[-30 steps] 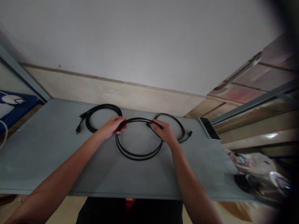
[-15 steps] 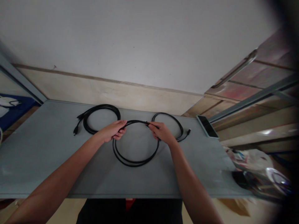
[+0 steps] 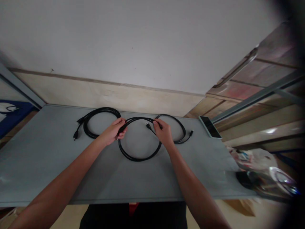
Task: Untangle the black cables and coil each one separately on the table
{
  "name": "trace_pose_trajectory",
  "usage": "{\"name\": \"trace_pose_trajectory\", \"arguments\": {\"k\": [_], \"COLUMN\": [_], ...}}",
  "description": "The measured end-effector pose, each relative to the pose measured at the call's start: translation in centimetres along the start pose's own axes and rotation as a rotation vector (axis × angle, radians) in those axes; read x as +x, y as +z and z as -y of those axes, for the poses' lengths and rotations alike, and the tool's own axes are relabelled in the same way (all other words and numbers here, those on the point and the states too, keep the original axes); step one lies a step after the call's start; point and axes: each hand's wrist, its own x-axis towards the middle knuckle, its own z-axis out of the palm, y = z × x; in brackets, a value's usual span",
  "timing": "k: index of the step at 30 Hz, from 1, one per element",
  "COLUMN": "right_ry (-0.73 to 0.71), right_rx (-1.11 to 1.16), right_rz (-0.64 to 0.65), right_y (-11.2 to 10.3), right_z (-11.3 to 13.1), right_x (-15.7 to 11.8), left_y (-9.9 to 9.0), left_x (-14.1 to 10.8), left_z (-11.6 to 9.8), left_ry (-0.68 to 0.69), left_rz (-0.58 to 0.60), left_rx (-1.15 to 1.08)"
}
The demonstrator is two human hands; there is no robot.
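Note:
A black cable [image 3: 138, 159] is looped into a ring between my hands, its lower curve near the tabletop. My left hand [image 3: 116, 130] is closed around the ring's left side. My right hand [image 3: 163, 129] pinches its upper right, fingers wrapped over the strands. A plug [image 3: 148, 126] shows just left of my right fingers; which cable it ends cannot be made out. Left of the ring lies a thicker coiled black cable [image 3: 87, 127] with two plugs at its left. Behind my right hand, another black cable loop [image 3: 183, 128] rests on the table, a small connector at its right.
The grey table [image 3: 47, 165] stands against a wall. A phone [image 3: 210, 127] lies at its back right corner. At the right edge are a clear container [image 3: 269, 181] and a white plastic bag [image 3: 260, 159]. Metal posts rise at both back corners.
The ring's upper strands have spread apart and its lower curve has risen slightly. A plug now shows beside my right fingers. Both hands still grip the cable.

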Motion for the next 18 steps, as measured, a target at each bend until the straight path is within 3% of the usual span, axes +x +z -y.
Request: {"name": "trace_pose_trajectory", "arguments": {"k": [5, 11, 18], "right_ry": [0.022, -0.016, 0.019], "right_rx": [0.109, 0.069, -0.040], "right_rz": [0.032, 0.080, 0.144], "right_y": [0.5, 0.8, 0.4], "right_z": [-0.3, -0.1, -0.5], "right_x": [0.0, -0.1, 0.6], "left_y": [0.3, 0.0, -1.5], "left_x": [-0.2, 0.1, -0.1], "left_z": [0.0, 0.5, -1.5], "left_ry": [0.050, 0.002, 0.006], "left_rz": [-0.043, -0.025, -0.073], "left_rx": [0.134, 0.244, 0.267]}}
